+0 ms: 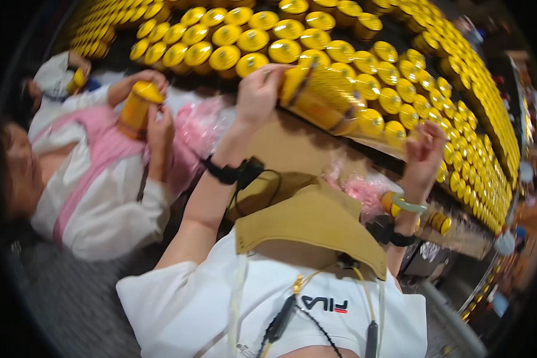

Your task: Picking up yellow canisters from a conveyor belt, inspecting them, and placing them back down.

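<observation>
My left hand grips the left end of a yellow canister with dark bands, held tilted in front of me above a brown cardboard surface. A clear shiny plastic film stretches from the canister's right end toward my right hand. The fingers of that hand are curled at the film's far edge, and blur softens the exact contact. Dark straps are around both wrists, and a pale green bangle circles the right one.
Rows of yellow-topped canisters fill the far side and right. Crumpled pink plastic lies near my right forearm, more pink plastic to the left. At my left, a person in a pink apron holds another yellow canister; someone else works beyond.
</observation>
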A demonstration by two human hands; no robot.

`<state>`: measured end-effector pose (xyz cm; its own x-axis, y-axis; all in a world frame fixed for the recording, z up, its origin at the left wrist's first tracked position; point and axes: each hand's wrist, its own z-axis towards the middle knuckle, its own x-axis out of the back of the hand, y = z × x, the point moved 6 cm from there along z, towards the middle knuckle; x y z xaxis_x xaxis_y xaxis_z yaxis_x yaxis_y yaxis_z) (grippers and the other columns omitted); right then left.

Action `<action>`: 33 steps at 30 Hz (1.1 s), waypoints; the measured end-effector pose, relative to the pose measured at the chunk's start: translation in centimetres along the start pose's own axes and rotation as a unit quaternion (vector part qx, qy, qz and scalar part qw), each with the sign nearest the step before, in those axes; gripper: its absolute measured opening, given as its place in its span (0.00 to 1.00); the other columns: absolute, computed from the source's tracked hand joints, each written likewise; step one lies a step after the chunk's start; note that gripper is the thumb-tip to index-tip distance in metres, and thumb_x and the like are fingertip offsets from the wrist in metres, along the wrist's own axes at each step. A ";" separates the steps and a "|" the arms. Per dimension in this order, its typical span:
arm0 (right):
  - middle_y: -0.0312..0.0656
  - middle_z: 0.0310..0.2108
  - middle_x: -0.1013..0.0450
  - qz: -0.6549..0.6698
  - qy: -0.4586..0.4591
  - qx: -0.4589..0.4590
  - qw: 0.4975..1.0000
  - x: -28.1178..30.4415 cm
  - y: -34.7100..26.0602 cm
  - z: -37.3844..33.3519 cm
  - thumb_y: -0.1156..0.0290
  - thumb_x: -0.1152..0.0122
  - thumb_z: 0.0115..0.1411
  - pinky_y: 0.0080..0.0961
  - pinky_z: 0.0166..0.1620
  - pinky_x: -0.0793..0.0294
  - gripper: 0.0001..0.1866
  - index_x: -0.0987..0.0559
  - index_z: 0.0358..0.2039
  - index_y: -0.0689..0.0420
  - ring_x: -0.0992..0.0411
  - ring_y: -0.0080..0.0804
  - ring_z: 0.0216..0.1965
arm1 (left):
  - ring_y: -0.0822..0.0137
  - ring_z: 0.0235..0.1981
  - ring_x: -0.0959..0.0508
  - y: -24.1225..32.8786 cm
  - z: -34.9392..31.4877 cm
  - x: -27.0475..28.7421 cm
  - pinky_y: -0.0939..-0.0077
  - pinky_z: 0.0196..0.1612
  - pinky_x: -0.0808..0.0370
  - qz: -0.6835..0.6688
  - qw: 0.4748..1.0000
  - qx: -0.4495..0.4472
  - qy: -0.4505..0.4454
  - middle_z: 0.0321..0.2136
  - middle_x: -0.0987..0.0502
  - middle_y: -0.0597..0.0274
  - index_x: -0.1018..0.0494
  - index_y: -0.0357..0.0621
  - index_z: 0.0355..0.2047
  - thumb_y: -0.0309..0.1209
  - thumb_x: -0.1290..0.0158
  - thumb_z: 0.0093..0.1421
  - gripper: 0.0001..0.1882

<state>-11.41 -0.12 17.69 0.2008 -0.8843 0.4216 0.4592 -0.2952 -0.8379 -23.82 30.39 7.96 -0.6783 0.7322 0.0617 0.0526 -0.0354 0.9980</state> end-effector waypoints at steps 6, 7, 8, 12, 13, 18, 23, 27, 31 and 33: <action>0.44 0.40 0.26 -0.228 -0.110 0.144 0.957 -2.2 -3.7 0.1 0.69 0.26 0.43 0.36 0.43 0.30 0.26 0.23 0.45 0.59 0.30 0.43 0.38 | 0.80 0.33 0.25 0.3 0.3 0.2 0.86 0.37 0.26 -0.225 0.971 0.061 -0.057 0.33 0.24 0.69 0.25 0.35 0.47 0.33 0.56 0.70 0.15; 0.44 0.40 0.26 -0.228 -0.108 0.141 0.957 -2.0 -3.1 -0.1 0.69 0.26 0.43 0.36 0.43 0.30 0.26 0.23 0.45 0.59 0.30 0.43 0.38 | 0.80 0.33 0.25 0.2 0.5 0.4 0.86 0.37 0.25 -0.224 0.971 0.052 -0.061 0.35 0.23 0.67 0.25 0.35 0.47 0.34 0.56 0.70 0.16; 0.43 0.36 0.26 -0.229 -0.135 0.110 0.958 -2.0 -1.9 -0.2 0.70 0.28 0.44 0.35 0.42 0.30 0.21 0.21 0.41 0.58 0.30 0.43 0.37 | 0.80 0.34 0.24 0.2 0.7 0.5 0.86 0.37 0.25 -0.224 0.971 0.042 -0.066 0.37 0.22 0.65 0.26 0.35 0.48 0.35 0.56 0.70 0.16; 0.43 0.25 0.29 -0.202 -0.147 0.042 0.967 -2.1 -1.0 -0.6 0.74 0.35 0.51 0.33 0.37 0.30 0.08 0.19 0.33 0.59 0.30 0.42 0.32 | 0.80 0.34 0.24 0.0 0.6 1.2 0.85 0.37 0.25 -0.220 0.972 0.047 -0.069 0.38 0.21 0.64 0.26 0.35 0.48 0.35 0.56 0.70 0.17; 0.43 0.25 0.29 -0.198 -0.149 0.022 0.969 -2.1 -0.9 -0.6 0.75 0.37 0.52 0.32 0.36 0.30 0.06 0.19 0.32 0.59 0.30 0.42 0.30 | 0.79 0.35 0.23 -0.7 0.6 1.5 0.84 0.37 0.25 -0.254 0.963 0.055 -0.066 0.38 0.21 0.63 0.26 0.35 0.47 0.35 0.55 0.70 0.16; 0.43 0.29 0.26 -0.199 -0.116 -0.011 0.973 -1.9 2.7 -0.4 0.75 0.42 0.58 0.30 0.31 0.31 0.06 0.20 0.35 0.61 0.30 0.39 0.25 | 0.72 0.38 0.21 -2.1 0.5 1.3 0.77 0.42 0.23 -0.391 0.917 0.075 -0.032 0.39 0.20 0.60 0.25 0.37 0.43 0.33 0.53 0.68 0.13; 0.41 0.36 0.22 -0.082 -0.003 -0.095 0.992 0.0 3.7 1.1 0.74 0.48 0.64 0.21 0.28 0.32 0.10 0.23 0.43 0.61 0.33 0.23 0.23 | 0.70 0.41 0.21 -1.1 0.4 1.5 0.76 0.45 0.24 -0.399 0.912 0.042 -0.092 0.41 0.21 0.57 0.25 0.36 0.43 0.32 0.54 0.68 0.13; 0.46 0.42 0.24 0.356 0.118 -0.131 0.918 1.9 1.9 1.8 0.79 0.53 0.64 0.14 0.31 0.33 0.16 0.28 0.52 0.61 0.37 0.18 0.25 | 0.71 0.41 0.22 -1.1 0.6 1.7 0.77 0.46 0.25 -0.379 0.919 0.026 -0.105 0.42 0.22 0.57 0.25 0.35 0.43 0.33 0.54 0.69 0.14; 0.41 0.36 0.29 0.628 0.111 -0.059 0.768 3.7 2.4 2.0 0.79 0.55 0.62 0.18 0.31 0.34 0.10 0.27 0.42 0.64 0.36 0.22 0.30 | 0.71 0.42 0.22 -0.6 0.6 2.5 0.78 0.47 0.26 -0.361 0.927 0.005 -0.106 0.43 0.22 0.57 0.26 0.32 0.44 0.33 0.54 0.69 0.15; 0.38 0.32 0.32 0.617 0.195 -0.003 0.763 5.3 1.9 2.1 0.75 0.52 0.62 0.17 0.32 0.34 0.05 0.28 0.34 0.61 0.36 0.23 0.31 | 0.71 0.42 0.22 -0.1 0.6 3.0 0.78 0.47 0.26 -0.360 0.927 -0.002 -0.106 0.43 0.22 0.57 0.26 0.32 0.45 0.33 0.54 0.69 0.15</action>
<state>-7.61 -4.64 19.04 0.2039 -0.5311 -0.8224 0.1240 0.8473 -0.5164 -25.38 33.01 8.01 -0.3767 0.6848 -0.6238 -0.3606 0.5119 0.7797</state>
